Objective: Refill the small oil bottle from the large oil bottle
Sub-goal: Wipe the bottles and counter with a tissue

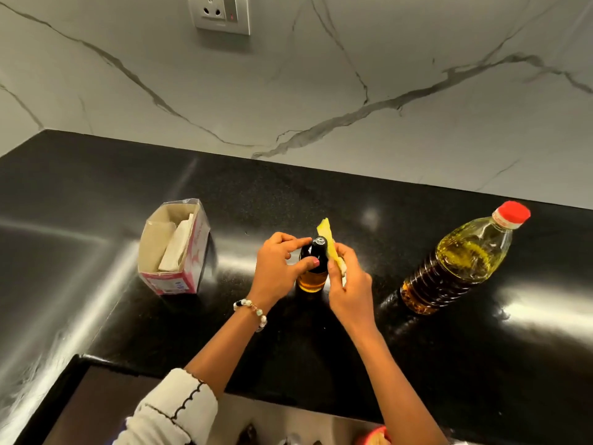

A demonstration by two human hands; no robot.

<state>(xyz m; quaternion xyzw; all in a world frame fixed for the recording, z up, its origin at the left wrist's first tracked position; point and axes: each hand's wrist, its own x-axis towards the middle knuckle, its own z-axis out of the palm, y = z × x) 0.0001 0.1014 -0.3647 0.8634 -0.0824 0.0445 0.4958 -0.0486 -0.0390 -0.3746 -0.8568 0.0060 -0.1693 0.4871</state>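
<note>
Small oil bottle (312,268): stands upright on the bench, centre of the frame; dark glass above, amber oil visible only in its lower part, dark cap apparently on.
Large oil bottle (455,264): stands at the right of the frame, well apart from the small one; clear ribbed plastic, red cap (511,214) in place, oil filling most of its body.
Left hand (278,268): at the small bottle's left side; fingers (296,243) curled around the neck and cap, thumb across the front, holding the bottle.
Right hand (348,281): at the bottle's right side; fingers pinched closed on a yellow cloth (328,242), which is pressed against the neck just beside the cap.
Step in hand: judged to be wiping or gripping the small bottle's top with the cloth, either before uncapping or after recapping; which one cannot be told.
Progress: the small bottle looks low and the large bottle is capped, so pouring appears not yet done; uncapping both, pouring and recapping seem to remain.
Bench (321,200): polished black stone, speckled, with bright reflections at left and lower right; it turns a corner at the left.
Carton (175,248): open box at centre left holding folded white paper.
Room: wall (321,101) of white marble with grey veins behind the bench; a socket (221,12) at the top centre.
Lower edge: a white embroidered sleeve (173,409) and a beaded bracelet (252,311) on the left wrist.
</note>
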